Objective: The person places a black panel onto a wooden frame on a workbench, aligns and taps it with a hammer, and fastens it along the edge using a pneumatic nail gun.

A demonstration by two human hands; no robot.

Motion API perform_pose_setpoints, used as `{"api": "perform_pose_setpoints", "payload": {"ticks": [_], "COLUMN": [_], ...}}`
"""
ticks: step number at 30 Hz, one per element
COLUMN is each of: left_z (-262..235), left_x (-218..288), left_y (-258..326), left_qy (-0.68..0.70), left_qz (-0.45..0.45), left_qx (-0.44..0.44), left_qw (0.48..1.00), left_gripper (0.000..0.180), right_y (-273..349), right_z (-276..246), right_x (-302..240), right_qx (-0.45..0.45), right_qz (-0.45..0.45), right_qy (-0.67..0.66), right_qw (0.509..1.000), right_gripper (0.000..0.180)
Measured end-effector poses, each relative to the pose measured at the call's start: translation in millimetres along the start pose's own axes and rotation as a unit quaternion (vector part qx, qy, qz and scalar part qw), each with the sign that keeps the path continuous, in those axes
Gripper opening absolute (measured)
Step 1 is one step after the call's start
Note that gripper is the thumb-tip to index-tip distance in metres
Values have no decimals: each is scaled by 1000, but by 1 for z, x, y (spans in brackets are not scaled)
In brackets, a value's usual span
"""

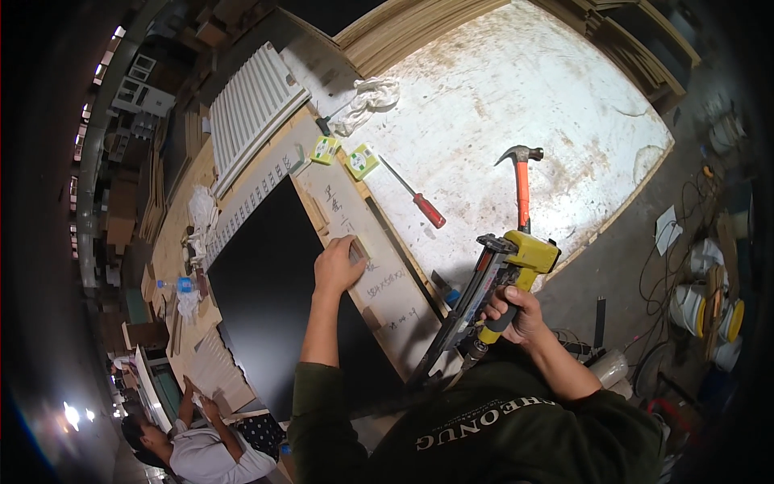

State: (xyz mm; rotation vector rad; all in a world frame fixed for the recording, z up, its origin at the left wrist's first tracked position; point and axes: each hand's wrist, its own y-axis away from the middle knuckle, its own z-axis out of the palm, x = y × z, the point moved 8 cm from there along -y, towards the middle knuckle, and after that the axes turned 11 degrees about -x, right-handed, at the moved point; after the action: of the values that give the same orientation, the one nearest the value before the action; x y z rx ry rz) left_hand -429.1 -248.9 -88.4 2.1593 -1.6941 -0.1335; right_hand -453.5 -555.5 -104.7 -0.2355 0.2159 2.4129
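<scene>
My left hand (337,266) is closed on a small wooden block (359,248) at the edge of a pale board with handwriting (387,289). Beside that board lies a large matte black panel (282,290), and my left forearm crosses it. My right hand (518,316) grips a yellow and black nail gun (528,256) by its handle. The gun's long dark magazine (451,331) slants down to the left, and a hose fitting hangs at its grip. Just beyond the gun lies a claw hammer (522,187) with an orange handle.
A screwdriver (427,210) with a red handle lies on a scuffed white tabletop (500,97), near two small yellow-green boxes (362,161) and a white rag (372,98). Ribbed white panels (256,105) are stacked farther left. Another person (201,452) works at lower left. Buckets (689,309) stand at right.
</scene>
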Motion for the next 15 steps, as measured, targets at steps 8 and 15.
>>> {"api": "perform_pose_setpoints", "payload": {"ticks": [8, 15], "left_z": [-5, 11], "left_x": [-9, 24], "left_y": [11, 62], "left_qy": [187, 796], "left_qz": [-35, 70], "left_qx": [-16, 2], "left_qw": [982, 601], "left_gripper": [46, 53], "right_y": [2, -2], "right_z": [-1, -1], "right_x": [0, 2], "right_qx": [-7, -4], "right_qz": [1, 7], "right_qy": [-3, -6], "right_qw": [1000, 1000], "right_gripper": [20, 19]}}
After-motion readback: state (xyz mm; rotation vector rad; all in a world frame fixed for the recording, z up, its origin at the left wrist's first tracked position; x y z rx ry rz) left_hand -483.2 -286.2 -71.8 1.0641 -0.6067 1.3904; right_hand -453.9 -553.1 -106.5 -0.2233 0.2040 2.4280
